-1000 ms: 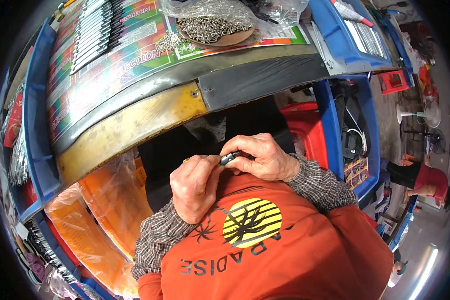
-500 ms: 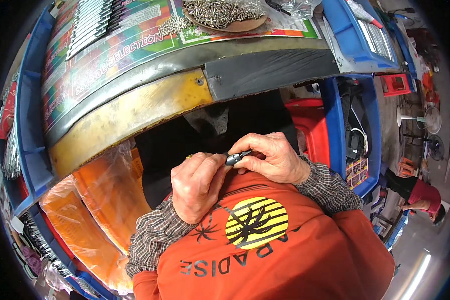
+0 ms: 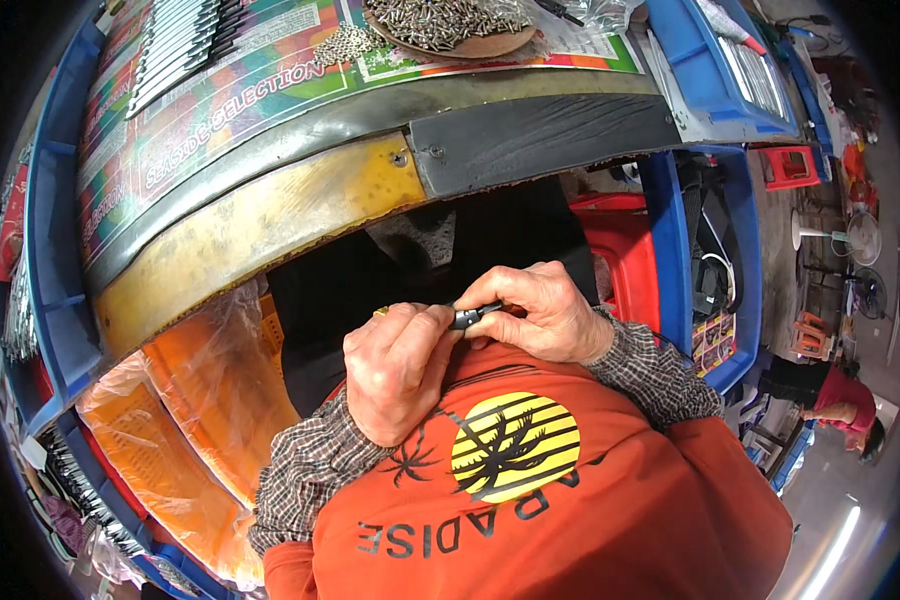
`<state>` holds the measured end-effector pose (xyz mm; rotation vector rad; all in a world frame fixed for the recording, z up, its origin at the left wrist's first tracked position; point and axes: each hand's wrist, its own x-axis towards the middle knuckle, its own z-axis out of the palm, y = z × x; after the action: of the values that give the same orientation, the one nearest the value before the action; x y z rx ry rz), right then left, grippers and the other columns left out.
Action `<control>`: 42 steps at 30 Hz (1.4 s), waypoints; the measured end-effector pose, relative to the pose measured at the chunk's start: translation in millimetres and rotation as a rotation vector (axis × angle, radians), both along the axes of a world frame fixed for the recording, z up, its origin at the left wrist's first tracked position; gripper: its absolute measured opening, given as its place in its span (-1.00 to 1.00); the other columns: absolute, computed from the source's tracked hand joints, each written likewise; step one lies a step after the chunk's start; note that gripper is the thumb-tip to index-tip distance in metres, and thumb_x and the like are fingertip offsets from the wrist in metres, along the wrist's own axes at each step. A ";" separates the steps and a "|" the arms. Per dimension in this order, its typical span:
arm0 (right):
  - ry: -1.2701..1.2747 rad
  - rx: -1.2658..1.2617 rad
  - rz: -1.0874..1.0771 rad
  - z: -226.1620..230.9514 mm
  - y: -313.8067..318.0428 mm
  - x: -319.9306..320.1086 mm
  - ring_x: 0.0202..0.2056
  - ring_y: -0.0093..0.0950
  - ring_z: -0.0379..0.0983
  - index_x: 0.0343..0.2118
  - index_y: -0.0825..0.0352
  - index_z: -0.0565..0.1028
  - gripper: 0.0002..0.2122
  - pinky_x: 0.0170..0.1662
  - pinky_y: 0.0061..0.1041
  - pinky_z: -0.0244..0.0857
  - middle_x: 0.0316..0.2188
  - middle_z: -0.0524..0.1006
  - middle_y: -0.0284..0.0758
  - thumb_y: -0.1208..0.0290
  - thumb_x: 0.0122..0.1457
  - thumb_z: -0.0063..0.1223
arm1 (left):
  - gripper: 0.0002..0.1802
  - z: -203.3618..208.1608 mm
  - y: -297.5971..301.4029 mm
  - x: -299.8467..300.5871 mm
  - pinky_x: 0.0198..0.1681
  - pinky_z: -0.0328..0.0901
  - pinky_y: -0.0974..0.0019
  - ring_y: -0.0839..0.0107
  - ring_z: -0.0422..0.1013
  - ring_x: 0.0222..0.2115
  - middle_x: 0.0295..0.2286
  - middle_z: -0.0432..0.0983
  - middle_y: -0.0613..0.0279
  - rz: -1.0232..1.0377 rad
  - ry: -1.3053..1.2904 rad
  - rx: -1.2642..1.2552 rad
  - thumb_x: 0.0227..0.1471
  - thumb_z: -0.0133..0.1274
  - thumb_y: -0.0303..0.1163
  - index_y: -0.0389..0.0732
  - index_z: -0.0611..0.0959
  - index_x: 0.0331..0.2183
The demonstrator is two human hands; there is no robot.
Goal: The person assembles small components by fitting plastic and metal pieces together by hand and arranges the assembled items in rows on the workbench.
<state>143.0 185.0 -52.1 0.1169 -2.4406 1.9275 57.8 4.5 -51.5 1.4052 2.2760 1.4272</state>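
Note:
In front of my chest, below the table edge, both hands meet on a small dark cylindrical part (image 3: 465,318) with a greyish sheen. My left hand (image 3: 395,365) has its thumb and fingers pinched round one end. The fingertips of my right hand (image 3: 548,315) close on the other end, where a narrow black tip shows. My fingers cover much of the part, so its exact kind cannot be made out. Above my hands, on the table, small metal pins (image 3: 440,22) are heaped on a round brown plate (image 3: 480,48).
Tiny silvery pieces (image 3: 348,45) lie beside the plate. Slim silver rods with black ends (image 3: 175,45) line the table's far left. Blue bins (image 3: 55,270) flank both sides. Orange plastic-wrapped packs (image 3: 195,390) sit under the table at left. Another person (image 3: 840,395) bends at far right.
My hands keep their grip on the dark part, almost in the same place. The view has shifted slightly. At far right, the other person has moved a little lower.

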 end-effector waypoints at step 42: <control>0.541 0.708 -0.331 71.0 38.8 -61.7 -0.54 -0.38 0.48 -0.37 0.41 0.53 -0.84 -0.47 -0.49 0.34 -0.52 0.54 -0.26 0.58 -0.06 0.25 | -0.70 37.6 6.2 -35.4 -0.54 0.31 0.28 0.25 0.43 -0.58 -0.56 0.46 0.15 0.140 0.230 0.052 -0.34 0.22 -0.64 -0.28 0.56 -0.41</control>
<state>81.3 223.8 18.9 0.1974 -2.4129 0.7192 22.4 10.6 -13.9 1.5247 2.5402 1.4399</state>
